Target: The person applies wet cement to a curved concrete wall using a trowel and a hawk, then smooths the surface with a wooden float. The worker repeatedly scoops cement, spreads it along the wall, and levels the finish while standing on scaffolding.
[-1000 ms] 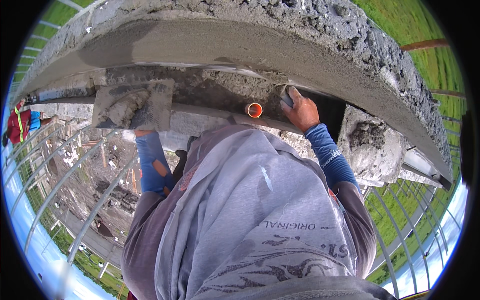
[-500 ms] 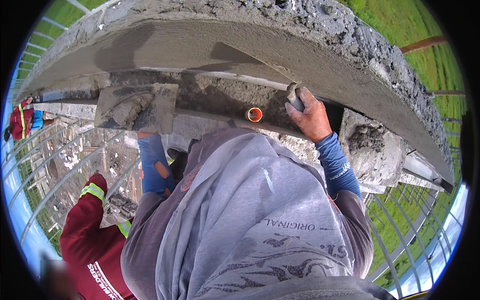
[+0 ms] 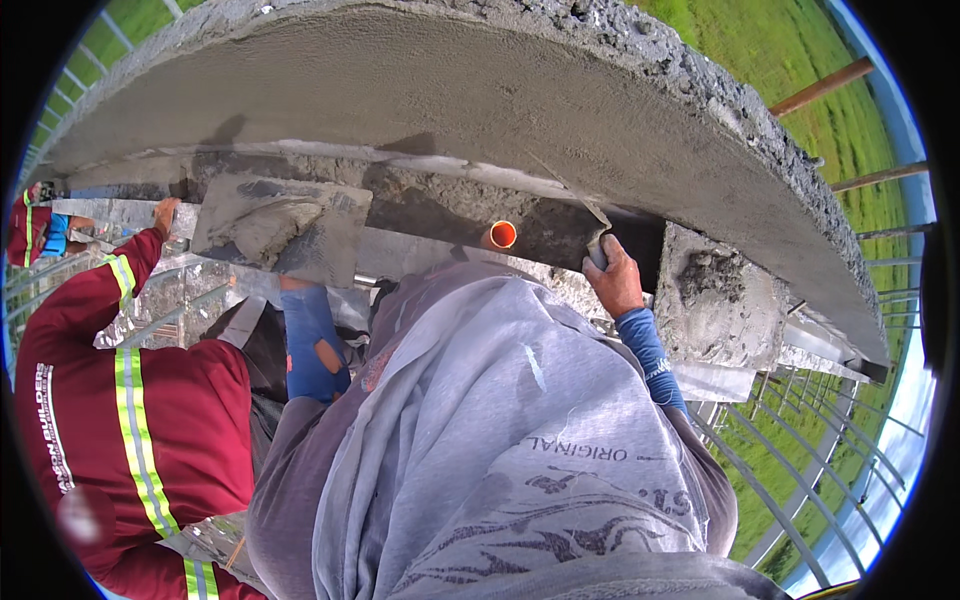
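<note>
My right hand (image 3: 615, 278) is closed round the handle of a plastering trowel (image 3: 598, 216). The trowel's thin blade is seen nearly edge-on beside the grey plastered wall (image 3: 400, 85); whether it touches the wall I cannot tell. On the left, a square mortar hawk (image 3: 340, 235) carries a heap of wet mortar (image 3: 275, 225). My left hand (image 3: 294, 284) is under the hawk and holds it up; its fingers are hidden by the board. Between the two tools, an orange pipe end (image 3: 502, 234) sticks up by the dark ledge along the wall.
A co-worker in a red jacket (image 3: 200, 420) is close on my left, one hand on the ledge. Another person (image 3: 30, 230) is farther left. A mortar-smeared block (image 3: 720, 300) is at right. Metal bars (image 3: 790, 470) and grass lie beyond. The wall's top edge (image 3: 640, 45) is rough.
My right hand and the trowel have come slightly down, and the blade now appears more edge-on. The co-worker in red has moved forward and reached a hand to the ledge. My view has shifted.
</note>
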Demonstrator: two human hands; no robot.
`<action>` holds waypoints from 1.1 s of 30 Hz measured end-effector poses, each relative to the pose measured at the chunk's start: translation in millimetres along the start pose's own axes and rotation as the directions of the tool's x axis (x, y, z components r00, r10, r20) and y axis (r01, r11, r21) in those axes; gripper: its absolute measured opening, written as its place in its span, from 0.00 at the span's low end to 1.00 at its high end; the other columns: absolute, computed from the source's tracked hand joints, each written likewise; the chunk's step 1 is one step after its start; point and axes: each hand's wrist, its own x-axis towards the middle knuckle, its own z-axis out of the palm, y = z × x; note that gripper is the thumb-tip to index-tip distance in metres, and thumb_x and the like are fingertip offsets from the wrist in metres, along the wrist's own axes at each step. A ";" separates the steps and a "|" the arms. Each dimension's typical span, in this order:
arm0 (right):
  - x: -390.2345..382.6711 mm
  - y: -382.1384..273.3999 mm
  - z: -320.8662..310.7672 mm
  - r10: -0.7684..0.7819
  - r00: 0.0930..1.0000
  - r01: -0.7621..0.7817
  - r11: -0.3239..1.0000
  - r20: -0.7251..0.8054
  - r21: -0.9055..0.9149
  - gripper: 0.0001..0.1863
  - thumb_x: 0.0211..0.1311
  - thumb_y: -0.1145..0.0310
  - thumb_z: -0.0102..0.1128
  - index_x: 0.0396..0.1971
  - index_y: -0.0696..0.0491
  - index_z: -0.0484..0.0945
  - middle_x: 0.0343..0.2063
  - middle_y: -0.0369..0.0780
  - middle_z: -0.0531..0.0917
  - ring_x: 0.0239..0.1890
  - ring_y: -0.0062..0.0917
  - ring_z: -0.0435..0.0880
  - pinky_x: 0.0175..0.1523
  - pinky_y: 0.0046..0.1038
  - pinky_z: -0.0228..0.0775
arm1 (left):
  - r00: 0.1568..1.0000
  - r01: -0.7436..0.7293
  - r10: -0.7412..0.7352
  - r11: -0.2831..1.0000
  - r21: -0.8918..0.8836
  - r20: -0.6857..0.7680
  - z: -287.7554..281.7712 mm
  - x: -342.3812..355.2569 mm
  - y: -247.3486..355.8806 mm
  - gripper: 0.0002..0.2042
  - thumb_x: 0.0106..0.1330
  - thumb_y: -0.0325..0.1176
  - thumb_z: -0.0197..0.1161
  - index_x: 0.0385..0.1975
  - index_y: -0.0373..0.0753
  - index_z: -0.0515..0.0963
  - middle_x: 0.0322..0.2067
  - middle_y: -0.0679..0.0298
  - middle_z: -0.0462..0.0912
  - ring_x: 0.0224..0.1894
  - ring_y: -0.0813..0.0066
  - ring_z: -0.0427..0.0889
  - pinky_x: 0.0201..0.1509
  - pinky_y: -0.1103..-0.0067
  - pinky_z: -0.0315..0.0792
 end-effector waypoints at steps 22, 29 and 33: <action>21.5 -56.1 98.9 0.185 0.947 -0.064 0.910 0.263 -0.409 0.22 0.59 0.59 0.66 0.49 0.54 0.76 0.45 0.52 0.86 0.50 0.50 0.84 0.56 0.46 0.76 | 0.955 0.251 -0.253 0.967 0.032 0.158 -12.5 -40.8 47.3 0.33 0.76 0.59 0.45 0.73 0.44 0.60 0.72 0.56 0.63 0.72 0.52 0.62 0.77 0.55 0.56; 0.3 -105.8 137.8 0.289 0.913 -0.170 0.911 0.288 -0.376 0.22 0.59 0.59 0.64 0.52 0.52 0.76 0.45 0.52 0.86 0.50 0.47 0.85 0.57 0.46 0.76 | 0.829 0.354 -0.399 0.917 0.185 0.392 17.6 -16.6 89.9 0.34 0.77 0.60 0.42 0.75 0.45 0.56 0.74 0.58 0.59 0.75 0.53 0.58 0.79 0.56 0.51; -6.8 -133.1 157.2 0.275 0.927 -0.182 0.924 0.254 -0.336 0.22 0.57 0.59 0.64 0.49 0.54 0.78 0.41 0.52 0.86 0.46 0.49 0.86 0.53 0.47 0.77 | 0.811 0.378 -0.431 0.902 0.207 0.396 -13.2 1.1 124.8 0.34 0.77 0.60 0.42 0.75 0.46 0.56 0.74 0.57 0.60 0.74 0.52 0.58 0.79 0.55 0.51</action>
